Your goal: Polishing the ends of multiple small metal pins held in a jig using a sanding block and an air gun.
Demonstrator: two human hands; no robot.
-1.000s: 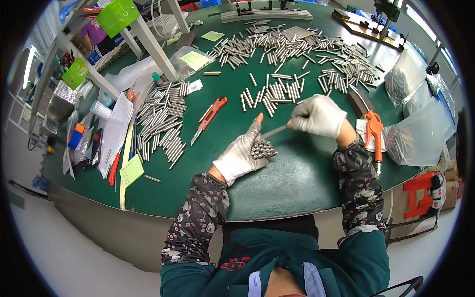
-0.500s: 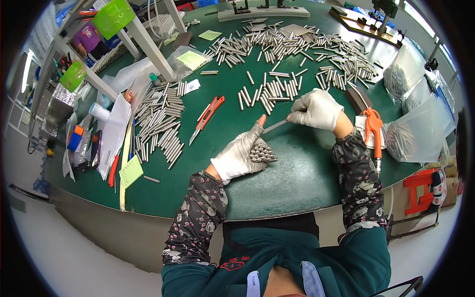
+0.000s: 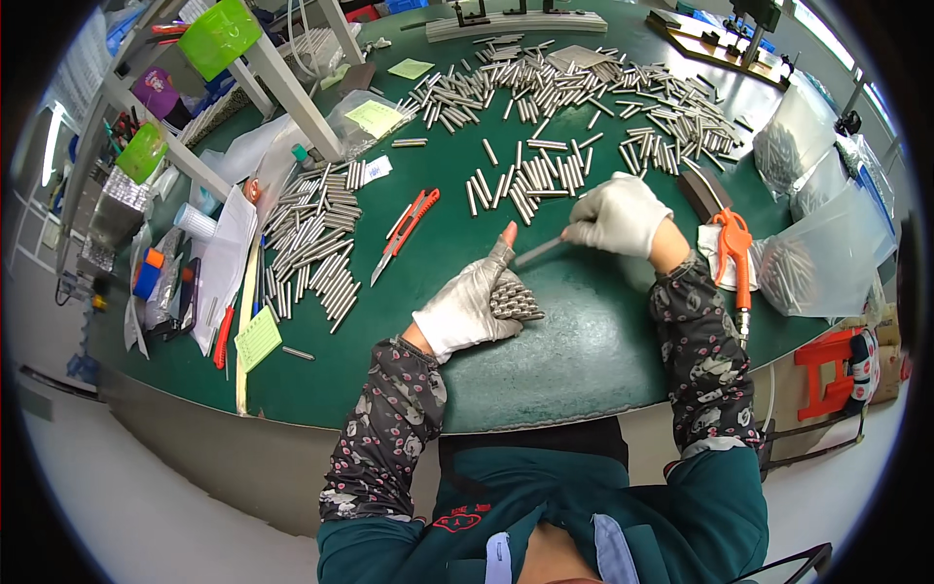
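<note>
My left hand [image 3: 457, 310], in a white glove with the thumb tip bare, is wrapped round a bundle of short metal pins [image 3: 515, 299], whose ends face right. My right hand [image 3: 619, 216], also gloved, pinches one end of a thin grey metal strip [image 3: 540, 253]. The strip's other end is close to my left thumb; whether they touch I cannot tell. Beyond my hands lies a small group of loose metal pins [image 3: 533, 182] on the green table [image 3: 574, 360].
More pins [image 3: 316, 234] are heaped on the left, beside a red utility knife [image 3: 406, 234]. A larger pin heap [image 3: 545, 83] spreads across the back. To the right are an orange air gun [image 3: 736, 251] and plastic bags of pins [image 3: 803, 263]. A white frame [image 3: 297, 88] stands at the left.
My right hand and the strip have shifted very slightly left, and the strip is a little blurred. My left hand keeps its bundle almost unmoved. A person at the far left has moved.
</note>
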